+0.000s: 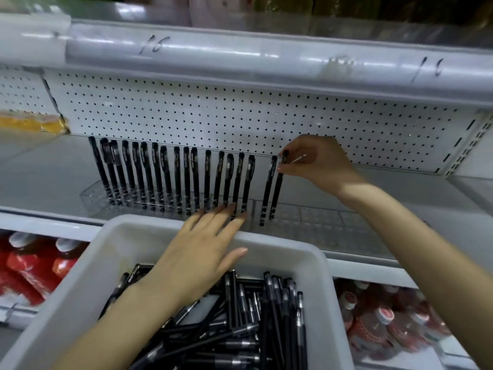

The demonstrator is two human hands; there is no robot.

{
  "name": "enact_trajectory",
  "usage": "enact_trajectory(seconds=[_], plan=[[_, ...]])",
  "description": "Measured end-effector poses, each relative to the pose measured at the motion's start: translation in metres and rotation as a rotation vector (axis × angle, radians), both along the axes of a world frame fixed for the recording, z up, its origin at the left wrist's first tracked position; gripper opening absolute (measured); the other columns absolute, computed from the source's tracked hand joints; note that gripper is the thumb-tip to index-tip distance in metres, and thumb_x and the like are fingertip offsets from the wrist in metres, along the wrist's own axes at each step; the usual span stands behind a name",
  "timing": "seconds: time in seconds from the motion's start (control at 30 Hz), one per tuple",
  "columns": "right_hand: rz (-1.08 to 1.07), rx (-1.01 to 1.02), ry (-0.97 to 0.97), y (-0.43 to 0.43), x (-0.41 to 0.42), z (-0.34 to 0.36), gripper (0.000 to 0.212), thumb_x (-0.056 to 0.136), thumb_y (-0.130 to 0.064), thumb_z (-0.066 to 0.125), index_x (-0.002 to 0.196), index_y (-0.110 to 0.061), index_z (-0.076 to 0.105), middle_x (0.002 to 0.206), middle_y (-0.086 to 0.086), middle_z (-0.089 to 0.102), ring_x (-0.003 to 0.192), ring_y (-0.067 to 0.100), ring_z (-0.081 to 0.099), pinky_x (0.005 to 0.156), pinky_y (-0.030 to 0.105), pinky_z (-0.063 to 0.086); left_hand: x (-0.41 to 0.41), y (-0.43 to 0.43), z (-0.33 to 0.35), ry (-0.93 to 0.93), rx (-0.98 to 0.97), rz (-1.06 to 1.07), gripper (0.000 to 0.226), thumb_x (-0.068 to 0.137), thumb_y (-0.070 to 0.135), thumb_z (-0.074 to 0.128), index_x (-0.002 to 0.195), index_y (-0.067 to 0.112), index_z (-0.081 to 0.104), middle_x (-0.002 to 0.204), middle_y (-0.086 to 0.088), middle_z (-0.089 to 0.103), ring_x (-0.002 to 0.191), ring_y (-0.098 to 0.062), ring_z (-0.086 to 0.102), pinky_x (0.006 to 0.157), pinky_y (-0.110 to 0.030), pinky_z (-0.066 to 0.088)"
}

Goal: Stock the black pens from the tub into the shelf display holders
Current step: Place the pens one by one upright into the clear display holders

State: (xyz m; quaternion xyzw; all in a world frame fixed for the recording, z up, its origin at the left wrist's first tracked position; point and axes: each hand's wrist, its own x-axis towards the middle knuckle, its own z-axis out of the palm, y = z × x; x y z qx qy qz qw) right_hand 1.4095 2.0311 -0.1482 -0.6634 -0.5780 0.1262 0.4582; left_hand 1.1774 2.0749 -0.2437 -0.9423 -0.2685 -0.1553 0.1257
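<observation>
On the shelf above the tub (80, 284), the right hand (317, 161) pinches a black pen (277, 193) by its capped top, seating it in the right clear holder (333, 225): long axis nearly upright, tip down. The left hand (202, 249) lies flat, fingers straight against the filled holder (92, 193), probably steadying it
</observation>
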Motion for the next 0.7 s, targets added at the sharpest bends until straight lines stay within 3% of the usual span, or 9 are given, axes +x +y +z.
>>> enact_trajectory(seconds=[0.17,0.43,0.7], plan=[[-0.013,-0.010,-0.013,0.000,0.000,0.001,0.024,0.069,-0.010,0.081,0.084,-0.020,0.066,0.083,-0.004,0.070,0.074,0.007,0.067,0.076,0.016,0.054,0.000,0.001,-0.001,0.023,-0.035,0.008,0.056,0.096,0.054,0.025,0.129,0.020,0.054,0.125,0.000,0.060,0.113,-0.017,0.058,0.096,-0.039,0.043],[-0.010,-0.082,-0.022,0.001,0.001,-0.009,0.025,0.068,-0.014,0.082,0.081,-0.025,0.063,0.080,-0.006,0.068,0.077,0.010,0.066,0.083,0.025,0.053,-0.001,-0.001,0.002,0.044,-0.073,0.004,0.056,0.096,0.053,0.025,0.129,0.019,0.054,0.126,0.000,0.059,0.115,-0.017,0.056,0.099,-0.035,0.042],[-0.086,-0.124,-0.043,-0.012,0.002,-0.010,0.030,0.069,-0.021,0.082,0.089,-0.029,0.060,0.092,-0.005,0.068,0.087,0.012,0.066,0.089,0.036,0.054,-0.008,0.000,0.002,0.109,-0.099,0.044,0.063,0.096,0.057,0.013,0.138,0.022,0.045,0.133,-0.002,0.055,0.122,-0.017,0.052,0.105,-0.041,0.025]])
